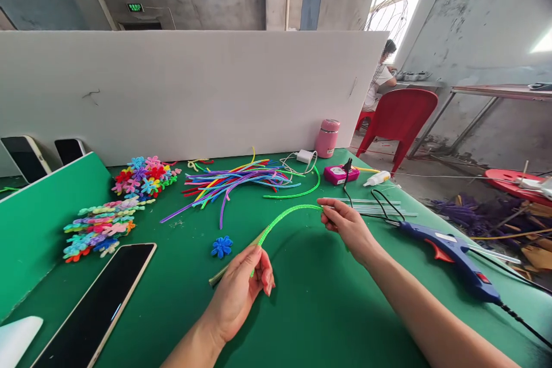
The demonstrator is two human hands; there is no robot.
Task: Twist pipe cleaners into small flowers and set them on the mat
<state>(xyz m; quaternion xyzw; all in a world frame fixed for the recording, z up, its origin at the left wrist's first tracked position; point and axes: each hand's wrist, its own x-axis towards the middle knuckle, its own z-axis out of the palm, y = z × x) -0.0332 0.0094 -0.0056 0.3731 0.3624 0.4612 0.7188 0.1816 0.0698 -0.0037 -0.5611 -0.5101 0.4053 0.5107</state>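
Note:
A bright green pipe cleaner (288, 213) arches between my two hands above the green table. My left hand (241, 293) is closed on its near end, thumb and forefinger pinched together. At the far end, the fingertips of my right hand (347, 227) grip it. A thin brownish stick (218, 276) passes behind my left hand, partly hidden; whether it is held I cannot tell. Left of that hand lies a small blue pipe-cleaner flower (222, 246). Beyond my hands is a loose pile of coloured pipe cleaners (241, 178).
Pipe-cleaner flowers (144, 177) are heaped at left, near a large phone (97, 310). At right lie a blue glue gun (448, 253), clear glue sticks (375, 208), a pink box (340, 175) and a white bottle (377, 178). A pink flask (328, 138) stands by the white partition (194, 92).

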